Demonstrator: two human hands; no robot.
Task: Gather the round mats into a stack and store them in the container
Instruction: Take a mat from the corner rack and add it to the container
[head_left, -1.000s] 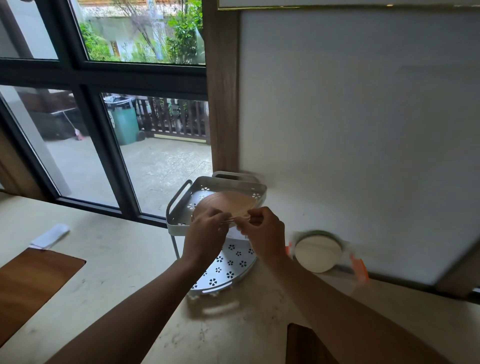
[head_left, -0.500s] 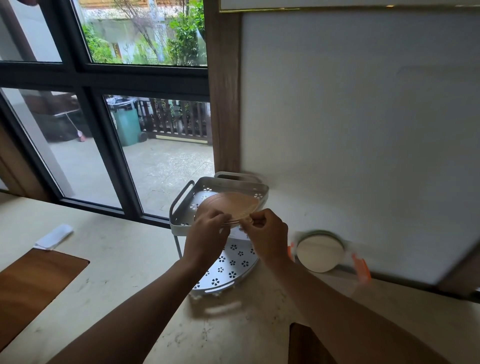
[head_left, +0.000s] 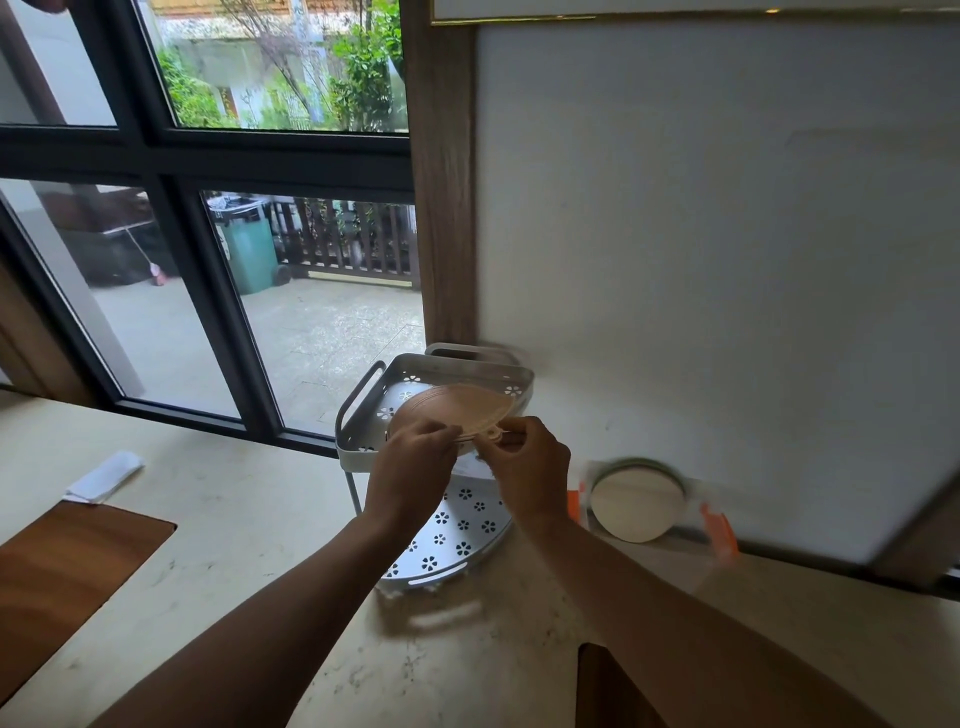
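we pinch the stack of round mats (head_left: 451, 411) at its near edge with left hand (head_left: 415, 462) and right hand (head_left: 524, 464), over the rack's top tray (head_left: 363, 402) (otherwise bare); beneath our grip, the lower tray (head_left: 462, 525) holds nothing.

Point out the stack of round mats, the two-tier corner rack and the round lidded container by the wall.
stack of round mats (head_left: 457, 408), head view, top mat's face.
two-tier corner rack (head_left: 363, 446), head view, upper tier's front rim.
round lidded container (head_left: 638, 500), head view, middle of its pale lid.
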